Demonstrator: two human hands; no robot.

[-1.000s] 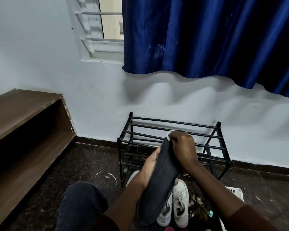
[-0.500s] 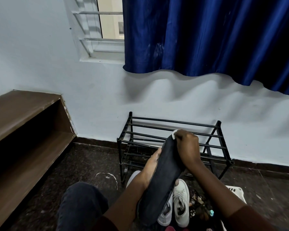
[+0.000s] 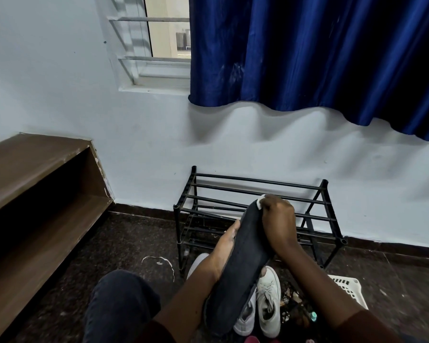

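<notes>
Both busy | left grip [image 3: 224,251] holds dark shoe [image 3: 243,263] (sole up) | right grip [image 3: 278,219] pinches white wipe [image 3: 260,202]

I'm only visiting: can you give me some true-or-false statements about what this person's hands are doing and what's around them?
1. The right hand pinches a small white wipe against the tip of a dark grey shoe. True.
2. The left hand hangs idle, away from the shoe. False: it holds the shoe's side.
3. The black metal rack is full of shoes. False: no shoes show on its bars.
4. White lace-up sneakers lie on the floor under the held shoe. True.
</notes>
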